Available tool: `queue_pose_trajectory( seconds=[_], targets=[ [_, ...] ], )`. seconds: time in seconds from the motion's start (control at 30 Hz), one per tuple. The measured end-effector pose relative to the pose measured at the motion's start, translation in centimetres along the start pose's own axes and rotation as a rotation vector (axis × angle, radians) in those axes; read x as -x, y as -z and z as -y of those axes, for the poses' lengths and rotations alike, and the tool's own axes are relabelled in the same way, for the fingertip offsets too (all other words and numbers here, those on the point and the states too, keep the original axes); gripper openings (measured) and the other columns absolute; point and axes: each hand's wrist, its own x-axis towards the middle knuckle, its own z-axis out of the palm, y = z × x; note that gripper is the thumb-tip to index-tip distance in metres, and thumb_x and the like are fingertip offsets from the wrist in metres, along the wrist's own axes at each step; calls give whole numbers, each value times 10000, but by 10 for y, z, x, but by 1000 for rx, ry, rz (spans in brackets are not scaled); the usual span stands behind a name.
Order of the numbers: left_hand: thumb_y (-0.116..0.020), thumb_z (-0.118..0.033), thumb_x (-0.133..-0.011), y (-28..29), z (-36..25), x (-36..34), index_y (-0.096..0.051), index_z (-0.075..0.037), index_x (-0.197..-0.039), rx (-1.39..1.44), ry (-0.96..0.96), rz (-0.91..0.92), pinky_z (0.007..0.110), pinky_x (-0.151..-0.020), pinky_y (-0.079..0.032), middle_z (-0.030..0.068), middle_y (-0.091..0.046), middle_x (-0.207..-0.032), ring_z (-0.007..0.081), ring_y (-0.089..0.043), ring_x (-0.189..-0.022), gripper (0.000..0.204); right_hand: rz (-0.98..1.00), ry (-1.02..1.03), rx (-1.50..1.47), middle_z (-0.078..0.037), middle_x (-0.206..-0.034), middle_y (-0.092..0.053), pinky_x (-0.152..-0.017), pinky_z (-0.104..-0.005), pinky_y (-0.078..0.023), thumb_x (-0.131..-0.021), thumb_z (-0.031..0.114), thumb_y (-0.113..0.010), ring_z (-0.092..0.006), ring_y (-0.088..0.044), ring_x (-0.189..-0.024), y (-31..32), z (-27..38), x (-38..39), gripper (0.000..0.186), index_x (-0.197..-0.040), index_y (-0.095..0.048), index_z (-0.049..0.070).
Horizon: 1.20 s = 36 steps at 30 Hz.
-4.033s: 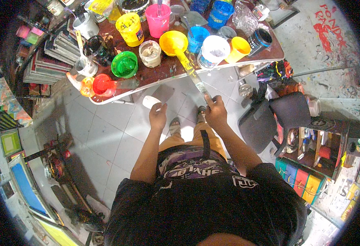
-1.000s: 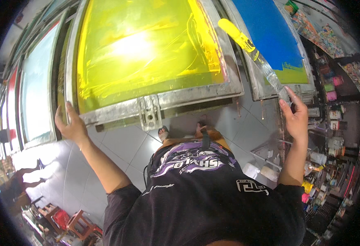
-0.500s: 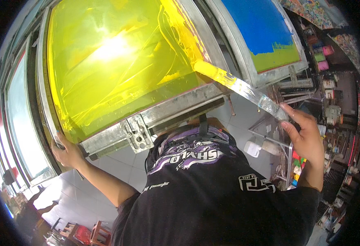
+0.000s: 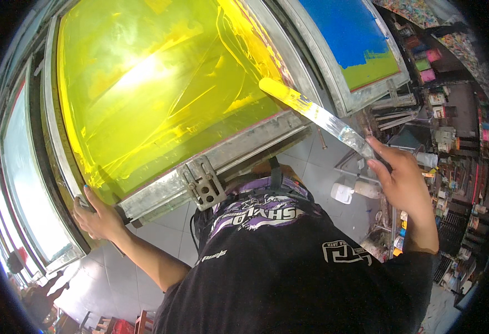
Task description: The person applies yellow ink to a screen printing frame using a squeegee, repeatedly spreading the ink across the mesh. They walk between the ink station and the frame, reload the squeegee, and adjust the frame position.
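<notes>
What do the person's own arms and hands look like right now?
The left hand and right hand are ungloved, and the forearms bare. Short black sleeves cover the upper arms, part of a black shirt with white and purple prints.

"What sort of place is this?"

"A screen-printing workshop: there's a metal-framed screen (image 4: 150, 119) smeared with yellow ink, and a neighbouring screen (image 4: 342, 33) coated partly in blue."

"What else shows it?"

"A slotted metal bracket (image 4: 202, 182) on the yellow one's frame, an ink-streaked spatula (image 4: 316, 114), small containers (image 4: 437, 99) crowding the right."
</notes>
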Motion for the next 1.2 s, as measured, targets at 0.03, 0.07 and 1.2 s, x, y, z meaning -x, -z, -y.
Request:
queue_pose_trajectory(
  seconds=[0.03,0.07,1.2],
  targets=[
    [-433,-575,-797,0,0,0,-517,-109,-1139,5,-6,1,532,-932,-240,76,-466,-1219,278,-384,-1153,584,24,-22,-15,-227,-854,-581,-715,-423,-421,-814,208,-551,-391,-538,-790,1,6,-3,344,-1129,-536,72],
    [-434,-573,-798,0,2,-1,-517,-108,-1138,2,-16,-3,530,-928,-245,78,-471,-1212,278,-388,-1148,583,48,-39,-30,-231,-831,-579,-703,-430,-418,-817,212,-547,-396,-533,-775,1,12,-7,345,-1135,-534,77],
    [-468,-530,-802,-1,10,2,-513,-81,-1133,52,-74,-66,498,-902,-282,83,-504,-1173,280,-422,-1115,559,20,237,119,-250,-757,-564,-672,-450,-437,-843,158,-471,-411,-543,-755,-13,89,-100,230,-869,-529,-63]
  ],
)
